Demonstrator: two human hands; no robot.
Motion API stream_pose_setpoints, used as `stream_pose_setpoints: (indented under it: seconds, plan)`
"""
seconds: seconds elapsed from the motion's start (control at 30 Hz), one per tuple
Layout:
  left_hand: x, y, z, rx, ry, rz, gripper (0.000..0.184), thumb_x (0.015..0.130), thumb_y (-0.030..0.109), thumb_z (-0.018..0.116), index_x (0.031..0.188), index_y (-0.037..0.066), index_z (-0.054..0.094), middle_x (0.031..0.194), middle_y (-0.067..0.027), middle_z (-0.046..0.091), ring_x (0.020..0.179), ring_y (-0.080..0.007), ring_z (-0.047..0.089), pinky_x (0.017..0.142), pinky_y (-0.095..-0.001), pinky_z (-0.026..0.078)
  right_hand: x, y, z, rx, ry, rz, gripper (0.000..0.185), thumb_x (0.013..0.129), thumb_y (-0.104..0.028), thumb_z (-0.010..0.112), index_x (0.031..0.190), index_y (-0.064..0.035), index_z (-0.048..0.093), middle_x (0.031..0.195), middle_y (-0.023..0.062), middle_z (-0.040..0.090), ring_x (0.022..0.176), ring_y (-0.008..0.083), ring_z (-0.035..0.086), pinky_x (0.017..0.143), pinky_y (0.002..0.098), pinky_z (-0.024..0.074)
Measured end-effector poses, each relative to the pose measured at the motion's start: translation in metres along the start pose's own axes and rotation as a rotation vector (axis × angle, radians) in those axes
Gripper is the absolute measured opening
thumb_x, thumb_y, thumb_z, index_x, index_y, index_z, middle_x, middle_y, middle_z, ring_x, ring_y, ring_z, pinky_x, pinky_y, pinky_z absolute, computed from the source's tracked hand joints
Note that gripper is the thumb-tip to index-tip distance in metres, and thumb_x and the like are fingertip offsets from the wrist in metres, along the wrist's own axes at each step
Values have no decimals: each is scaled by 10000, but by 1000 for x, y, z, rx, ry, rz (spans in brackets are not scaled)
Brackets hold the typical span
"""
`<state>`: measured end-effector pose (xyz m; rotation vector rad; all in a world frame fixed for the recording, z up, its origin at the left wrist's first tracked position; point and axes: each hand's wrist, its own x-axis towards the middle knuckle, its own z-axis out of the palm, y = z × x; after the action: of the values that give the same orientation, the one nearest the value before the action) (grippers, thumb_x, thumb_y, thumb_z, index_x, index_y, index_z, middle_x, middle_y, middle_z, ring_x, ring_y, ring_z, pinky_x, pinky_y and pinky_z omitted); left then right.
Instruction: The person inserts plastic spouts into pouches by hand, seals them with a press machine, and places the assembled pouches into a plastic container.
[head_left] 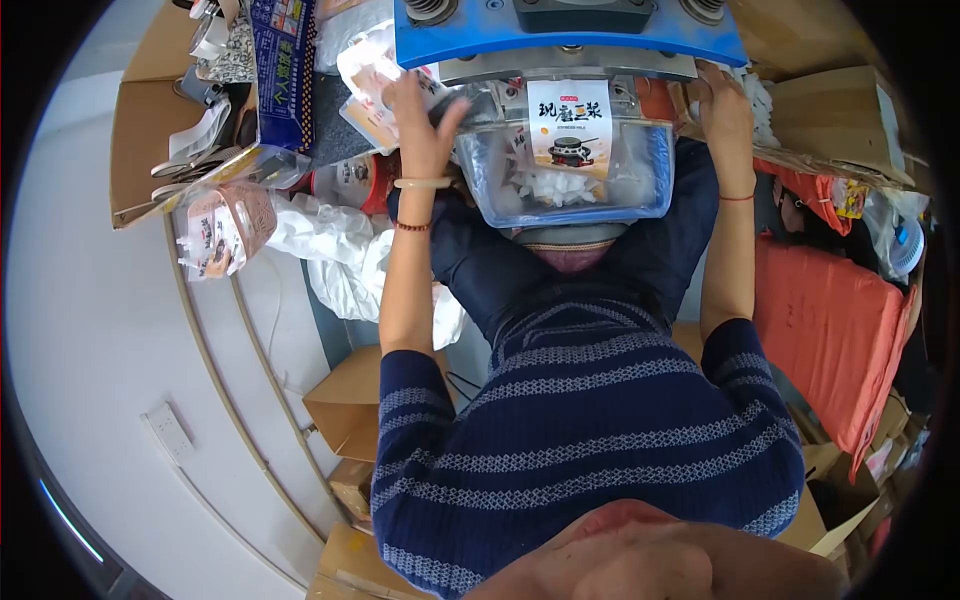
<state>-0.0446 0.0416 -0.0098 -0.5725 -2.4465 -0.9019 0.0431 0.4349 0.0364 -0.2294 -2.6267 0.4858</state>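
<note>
At the upper centre, a blue machine spans the view above a clear plastic bin lined with blue. A white printed label sheet with black characters and a pot picture hangs from the machine's metal edge, in front of the bin. My left hand is beside printed packets left of the machine, fingers apart; whether it touches them is unclear. My right hand is at the machine's right end, with its fingertips partly hidden beneath the edge. White scraps lie inside the bin.
A clear bag of printed pieces hangs at the left, near white crumpled plastic. A red padded sheet and a cardboard box stand at the right. Another open box sits lower left.
</note>
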Motion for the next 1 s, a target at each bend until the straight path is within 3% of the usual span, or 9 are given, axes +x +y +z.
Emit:
stream_pose_setpoints:
  seconds: [0.03, 0.2, 0.33, 0.43, 0.5, 0.6, 0.7, 0.8, 1.0]
  plan:
    - [-16, -10, -1, 25, -131, 113, 684, 854, 220, 723, 1407, -20, 399, 1449, -265, 406, 1358, -367, 391, 1124, -442, 304, 1, 2, -3, 41, 70, -34, 289, 919, -142, 598, 1197, -66, 597, 1022, 229, 650, 919, 426, 621, 769, 442, 503]
    - [-56, 4, -26, 54, -157, 104, 456, 722, -74, 580, 1153, 49, 667, 1176, -147, 668, 1123, -325, 621, 983, -422, 485, -21, -20, -45, 127, 55, 79, 244, 918, -88, 622, 1156, -31, 623, 983, 154, 643, 848, 332, 616, 762, 356, 500]
    - [-39, 52, -50, -341, -186, -354, 327, 763, -81, 626, 1057, 16, 731, 1018, -126, 732, 896, -199, 710, 813, -304, 540, -48, -85, -56, 409, -34, -262, 247, 908, -45, 630, 1154, -58, 653, 1057, 73, 661, 942, 215, 620, 772, 301, 493]
    - [-24, 98, -60, -765, -278, -575, 204, 832, 30, 758, 1018, -48, 725, 892, -30, 711, 781, -64, 609, 682, -207, 487, -62, -130, -45, 728, -319, -31, 213, 886, -51, 664, 1098, -57, 677, 1062, 64, 669, 947, 159, 620, 767, 271, 492]
    - [-20, 118, -63, -756, -311, -539, 205, 850, 68, 756, 1016, -47, 727, 909, -43, 720, 796, -45, 597, 698, -189, 485, -46, -154, -54, 1111, -264, 38, 186, 867, -57, 688, 1053, -49, 689, 1053, 52, 677, 944, 129, 619, 765, 260, 491]
    - [-10, 138, -65, -911, -372, -537, 183, 852, 90, 759, 995, -23, 741, 785, 12, 680, 678, -25, 527, 593, -174, 426, -27, -161, -63, 859, -168, -201, 157, 861, -70, 688, 1011, -23, 679, 1022, 84, 675, 923, 205, 640, 776, 312, 509]
    - [-7, 114, -60, -784, -729, -486, 197, 869, 126, 751, 1005, -16, 741, 787, 6, 682, 674, -29, 532, 588, -175, 426, -11, -146, -63, 594, -340, -423, 168, 873, -130, 667, 1009, -33, 672, 1007, 122, 658, 900, 296, 629, 771, 364, 507]
    - [-12, 106, -44, -1159, -989, -738, 215, 883, 121, 731, 1039, -27, 726, 917, -55, 727, 836, -77, 637, 755, -221, 512, -10, -132, -54, 507, -461, -457, 175, 893, -162, 647, 1009, -33, 672, 976, 120, 659, 892, 300, 632, 769, 370, 502]
    - [-10, 110, -7, -1282, -827, -856, 204, 856, 95, 751, 1005, -40, 721, 981, -86, 726, 870, -98, 654, 818, -254, 524, -5, -103, -30, 678, -498, -74, 205, 875, -185, 706, 1024, -44, 694, 936, 65, 681, 814, 170, 633, 740, 290, 503]
